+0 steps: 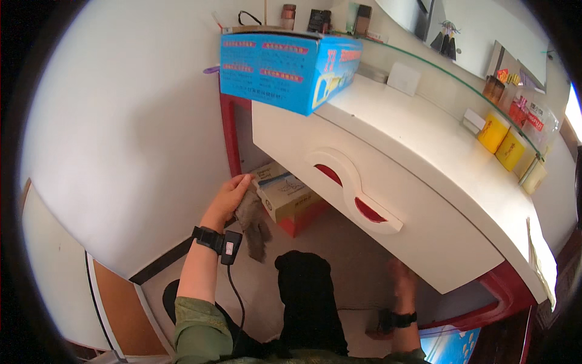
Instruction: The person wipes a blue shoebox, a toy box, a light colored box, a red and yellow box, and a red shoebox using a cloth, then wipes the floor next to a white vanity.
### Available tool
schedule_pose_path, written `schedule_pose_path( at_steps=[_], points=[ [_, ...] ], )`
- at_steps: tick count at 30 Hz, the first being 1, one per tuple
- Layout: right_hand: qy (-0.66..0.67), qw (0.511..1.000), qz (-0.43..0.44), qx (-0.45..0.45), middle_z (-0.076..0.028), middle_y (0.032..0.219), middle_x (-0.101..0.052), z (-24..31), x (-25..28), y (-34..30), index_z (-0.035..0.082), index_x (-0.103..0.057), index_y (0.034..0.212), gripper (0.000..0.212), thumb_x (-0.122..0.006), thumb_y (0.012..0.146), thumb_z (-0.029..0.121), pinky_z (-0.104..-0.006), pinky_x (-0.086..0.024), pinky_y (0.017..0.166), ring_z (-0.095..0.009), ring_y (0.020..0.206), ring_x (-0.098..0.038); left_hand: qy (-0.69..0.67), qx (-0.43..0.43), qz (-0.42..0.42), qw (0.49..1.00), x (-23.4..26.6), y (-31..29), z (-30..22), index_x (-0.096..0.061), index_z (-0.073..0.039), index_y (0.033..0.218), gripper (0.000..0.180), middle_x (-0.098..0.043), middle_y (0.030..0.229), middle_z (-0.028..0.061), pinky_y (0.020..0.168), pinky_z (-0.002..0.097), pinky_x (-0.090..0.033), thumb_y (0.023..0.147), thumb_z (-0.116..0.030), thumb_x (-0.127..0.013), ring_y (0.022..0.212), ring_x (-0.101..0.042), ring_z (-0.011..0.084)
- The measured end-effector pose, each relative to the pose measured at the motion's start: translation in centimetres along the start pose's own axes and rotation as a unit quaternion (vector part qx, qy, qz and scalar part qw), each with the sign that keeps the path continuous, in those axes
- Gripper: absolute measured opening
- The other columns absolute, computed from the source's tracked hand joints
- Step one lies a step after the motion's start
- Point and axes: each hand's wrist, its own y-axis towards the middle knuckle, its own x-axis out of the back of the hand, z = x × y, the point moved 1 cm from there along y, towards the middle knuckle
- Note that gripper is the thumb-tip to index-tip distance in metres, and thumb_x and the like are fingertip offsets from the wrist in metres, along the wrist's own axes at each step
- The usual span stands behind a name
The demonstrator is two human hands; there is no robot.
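A crumpled grey-brown cloth rag (253, 223) hangs limp and bunched beside the white-topped cardboard box (287, 195), touching its near corner; that box lies flat under the white dresser's overhang.

— What's worn on the left hand (229, 197)?
— A black wrist strap with a small box and a cable; the green sleeve is rolled.
— The right hand (402, 278)?
— A black strap.

Soft grey cloth rag (253, 223), printed cardboard box (286, 195), glossy smooth white desk (424, 145), glass shelf (461, 82).
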Motion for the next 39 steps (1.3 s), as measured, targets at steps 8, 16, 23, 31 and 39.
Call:
schedule_pose_path(
  at_steps=[8, 16, 23, 31, 39],
  points=[
    [0.107, 0.914, 0.391, 0.025, -0.014, 0.108, -0.051, 10.6, -11.6, -6.8, 0.0, -0.042, 0.112, 0.031, -0.041, 0.087, 0.018, -0.0352, -0.041, 0.083, -0.024, 0.098, -0.051, -0.123, -0.1, 0.046, 0.986, 0.1, -0.7, -4.7, -0.044, 0.001, 0.112, 0.049, -0.056, 0.086, 0.0062, 0.073, 0.0244, -0.042, 0.086, -0.04, -0.04, 0.079, -0.051, 0.0124],
    [0.388, 0.812, 0.436, 0.008, -0.019, 0.127, -0.028, 20.0, -23.6, -3.6, -0.002, -0.022, 0.125, 0.052, -0.04, 0.087, 0.029, -0.0393, -0.033, 0.091, -0.029, 0.116, -0.032, 0.007, -0.307, -0.103, 0.946, -0.4, -1.4, -13.2, -0.019, 0.001, 0.129, 0.063, -0.02, 0.133, 0.0177, 0.097, 0.0307, -0.022, 0.085, -0.038, -0.042, 0.121, -0.025, 0.0243],
    [0.453, 0.802, 0.389, 0.021, -0.014, 0.122, -0.036, 24.2, -27.5, -1.9, 0.001, -0.031, 0.119, 0.048, -0.037, 0.087, 0.037, -0.0401, -0.033, 0.09, -0.028, 0.114, -0.035, -0.002, -0.319, -0.048, 0.947, -0.8, -3.1, -15.7, -0.028, 0.001, 0.126, 0.054, -0.036, 0.125, 0.0146, 0.093, 0.0297, -0.028, 0.086, -0.031, -0.044, 0.113, -0.035, 0.0197],
    [0.44, 0.813, 0.378, 0.057, -0.014, 0.118, -0.037, 23.7, -25.9, -2.2, 0.001, -0.031, 0.118, 0.04, -0.043, 0.086, 0.021, -0.0412, -0.037, 0.086, -0.03, 0.107, -0.04, 0.031, -0.338, 0.043, 0.94, -2.3, -5.3, -14.4, -0.04, 0.0, 0.119, 0.043, -0.05, 0.109, 0.0083, 0.088, 0.0279, -0.032, 0.086, -0.027, -0.045, 0.101, -0.044, 0.0147],
    [0.279, 0.873, 0.376, 0.138, -0.016, 0.117, -0.04, 24.5, -20.3, -3.8, -0.003, -0.037, 0.117, 0.036, -0.043, 0.086, 0.015, -0.0322, -0.04, 0.084, -0.022, 0.1, -0.048, 0.069, -0.299, 0.005, 0.952, -2.7, -4.4, -14.5, -0.031, 0.004, 0.123, 0.057, -0.048, 0.11, 0.0175, 0.086, 0.028, -0.035, 0.083, -0.033, -0.048, 0.102, -0.046, 0.019]
  ],
)
